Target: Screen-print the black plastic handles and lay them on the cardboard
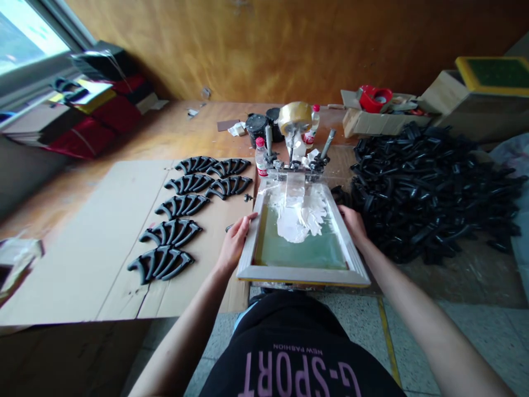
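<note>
A screen printing frame with a pale metal rim lies in front of me, its green mesh partly covered by white ink. My left hand is closed at the frame's left edge, thumb along the rim. A small dark tip sticks out beside its fingers; whether the hand holds it I cannot tell. On the right edge, my right hand grips the frame, its fingertips partly hidden. A metal clamp with upright rods holds the far end of the frame. Curved black plastic parts lie in rows on cardboard to the left.
A large heap of black parts covers the right side. Behind the clamp are a tape roll, dark pots and red-capped bottles. An open carton stands back right; stacked boxes sit by the window.
</note>
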Demonstrator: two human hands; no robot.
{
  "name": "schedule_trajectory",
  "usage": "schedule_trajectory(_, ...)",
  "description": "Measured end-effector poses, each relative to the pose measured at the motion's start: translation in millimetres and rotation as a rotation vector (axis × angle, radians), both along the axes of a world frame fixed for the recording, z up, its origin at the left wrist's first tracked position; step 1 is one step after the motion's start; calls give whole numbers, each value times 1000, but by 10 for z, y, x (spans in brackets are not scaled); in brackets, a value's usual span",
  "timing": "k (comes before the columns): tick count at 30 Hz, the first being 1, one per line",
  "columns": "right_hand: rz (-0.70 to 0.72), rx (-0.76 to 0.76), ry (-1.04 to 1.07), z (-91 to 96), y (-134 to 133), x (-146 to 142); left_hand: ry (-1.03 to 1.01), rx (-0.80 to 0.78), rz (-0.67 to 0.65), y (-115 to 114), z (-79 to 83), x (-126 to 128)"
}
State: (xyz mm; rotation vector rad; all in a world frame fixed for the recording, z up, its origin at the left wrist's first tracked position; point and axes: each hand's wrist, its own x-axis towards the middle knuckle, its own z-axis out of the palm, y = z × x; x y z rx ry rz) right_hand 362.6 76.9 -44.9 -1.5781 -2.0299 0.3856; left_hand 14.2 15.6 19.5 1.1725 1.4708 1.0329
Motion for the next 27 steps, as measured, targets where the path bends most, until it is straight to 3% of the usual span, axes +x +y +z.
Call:
schedule_trajectory(3, -147, 119, 3, 186, 295, -129, -38, -111, -7, -78, -396, 1)
schedule_trajectory(6, -24, 248, -97, 359, 460, -591, -11, -160, 34, -57, -670, 38)
schedule_trajectory(8, 84, 217, -178, 410, 477, -888, 37, -174, 60, -30, -757, 50)
schedule_trajectory(12, 258, 23, -297, 354, 234, -1099, 75, -183, 72, -4, -837, 26)
schedule_trajectory(18, 688, -6, -336, 400, -243, -810, 72, -149, 62, -11, -937, -8)
schedule_trajectory(20, 694, -31, -305, 430, -236, -781, 70, -144, 61, -15, -935, -9)
schedule_trajectory(24, 510, 85, -247, 300, -248, -827, 58, -140, 63, -22, -895, -6)
schedule_trajectory(27, 577, 122, -213, 162, -388, -807, 43, -154, 67, -20, -883, 2)
